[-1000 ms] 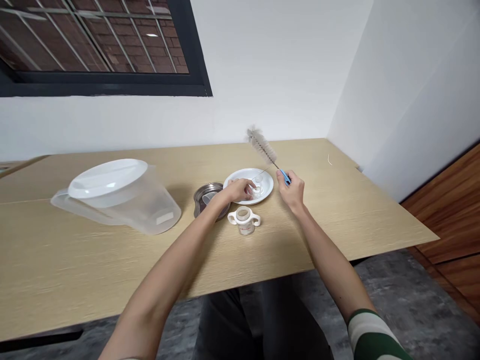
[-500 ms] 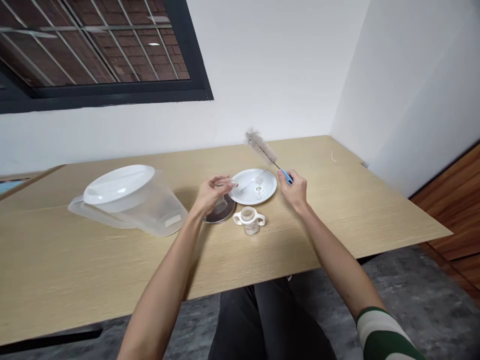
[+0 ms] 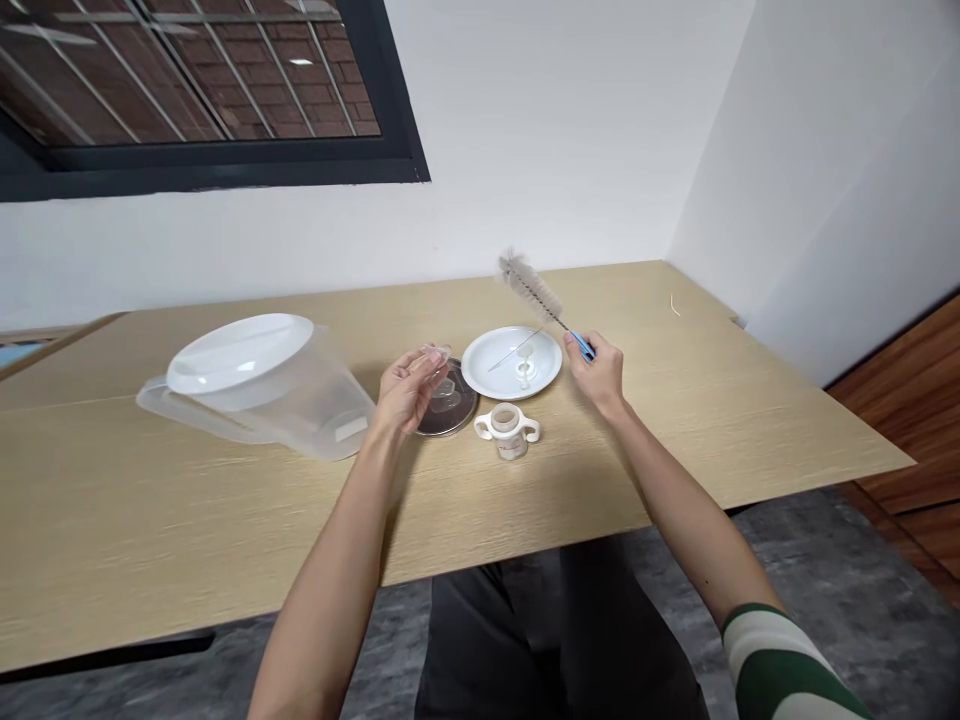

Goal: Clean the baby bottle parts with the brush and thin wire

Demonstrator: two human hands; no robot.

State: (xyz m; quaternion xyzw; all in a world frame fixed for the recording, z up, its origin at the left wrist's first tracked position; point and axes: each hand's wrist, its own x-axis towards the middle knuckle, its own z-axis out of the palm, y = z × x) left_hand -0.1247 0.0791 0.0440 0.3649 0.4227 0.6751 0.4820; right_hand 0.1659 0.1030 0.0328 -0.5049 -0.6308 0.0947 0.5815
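My right hand (image 3: 598, 368) is closed around the blue handle of a bottle brush (image 3: 534, 290), whose pale bristles point up and to the left. Between the fingers of my left hand (image 3: 407, 388) is a small clear plastic piece (image 3: 437, 353); its exact kind I cannot make out. Just below and between my hands stands a small two-handled baby bottle (image 3: 511, 440), upright and without a lid. A white plate (image 3: 480, 383) behind it bears a small white part (image 3: 526, 371) and a thin wire-like stick (image 3: 513, 351). Partly behind my left hand lies a dark round tray (image 3: 454, 420) with something clear on it.
A translucent lidded pitcher (image 3: 322, 400) stands on the left of the wooden table (image 3: 712, 400). A thin white strip (image 3: 675, 305) lies at the far right. The wall and a barred window (image 3: 225, 90) rise behind the table.
My left hand has turned palm-up and drawn slightly left with the clear piece, away from the plate. My right hand still holds the brush at nearly the same angle. The view has shifted slightly.
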